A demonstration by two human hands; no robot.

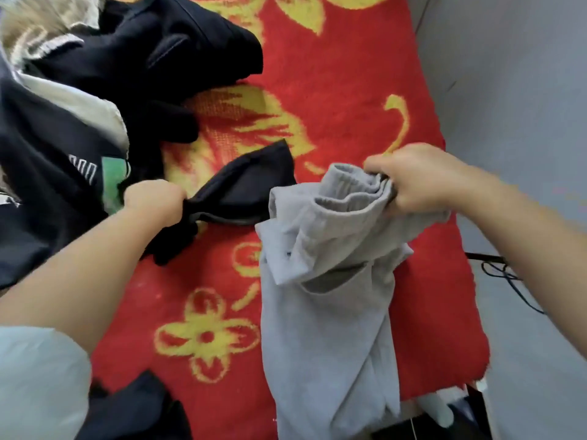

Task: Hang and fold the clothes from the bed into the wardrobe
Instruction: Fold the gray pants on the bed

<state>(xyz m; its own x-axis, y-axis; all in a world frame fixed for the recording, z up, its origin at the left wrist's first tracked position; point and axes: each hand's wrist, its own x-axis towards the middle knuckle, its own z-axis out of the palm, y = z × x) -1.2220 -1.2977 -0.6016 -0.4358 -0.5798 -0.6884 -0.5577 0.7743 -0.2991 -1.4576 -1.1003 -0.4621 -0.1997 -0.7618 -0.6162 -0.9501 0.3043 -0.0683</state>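
Observation:
My right hand (422, 179) grips the bunched waistband of a pair of grey trousers (324, 296), which hang down over the bed toward the lower edge of the view. My left hand (155, 201) grips a small black garment (235, 192) by one end; the rest of it lies on the red blanket (333, 90) with yellow flowers. A pile of dark clothes (136, 61) lies at the upper left of the bed.
A dark top with white print (47, 173) and a pale garment (82, 103) lie at the left. Another black piece (136, 408) sits at the bottom left. The bed's right edge meets a grey floor, with a black cable (505, 274) there.

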